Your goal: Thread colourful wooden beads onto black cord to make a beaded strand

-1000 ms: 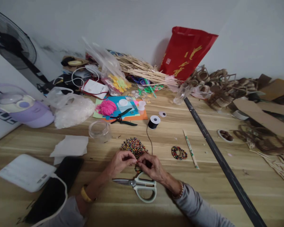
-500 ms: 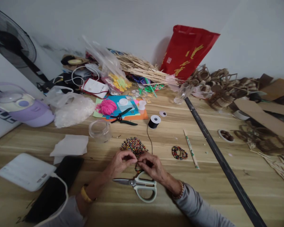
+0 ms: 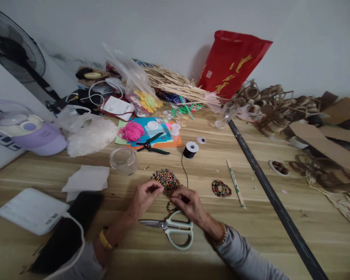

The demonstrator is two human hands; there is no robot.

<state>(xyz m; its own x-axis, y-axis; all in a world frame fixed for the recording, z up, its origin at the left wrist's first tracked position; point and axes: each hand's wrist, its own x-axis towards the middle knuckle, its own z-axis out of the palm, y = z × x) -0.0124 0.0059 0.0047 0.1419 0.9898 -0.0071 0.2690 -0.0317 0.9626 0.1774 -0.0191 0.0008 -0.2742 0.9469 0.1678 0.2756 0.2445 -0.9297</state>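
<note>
A pile of small multicoloured beads (image 3: 166, 179) lies just beyond my hands. My left hand (image 3: 144, 196) is at its near left side, thumb and fingertips pinched together; whatever is between them is too small to make out. My right hand (image 3: 188, 201) is closed on a thin black cord (image 3: 184, 171) that runs to a spool (image 3: 190, 150). A short string of threaded beads (image 3: 171, 207) hangs below the right fingertips. Under the hands, scissors with pale green handles (image 3: 179, 237) rest on the table, blades pointing left. A coiled beaded strand (image 3: 221, 188) sits to the right.
Left of the beads stand a clear jar (image 3: 123, 160) and a white device (image 3: 32, 212) with a cable. Pliers (image 3: 148, 145) and pink yarn (image 3: 132, 132) lie behind on coloured sheets. A printed stick (image 3: 236, 184) and a dark strip (image 3: 268, 186) lie on the right.
My left hand has moved left, away from the right fingertips, to the edge of the bead pile. The right hand has stayed nearly in place with the cord.
</note>
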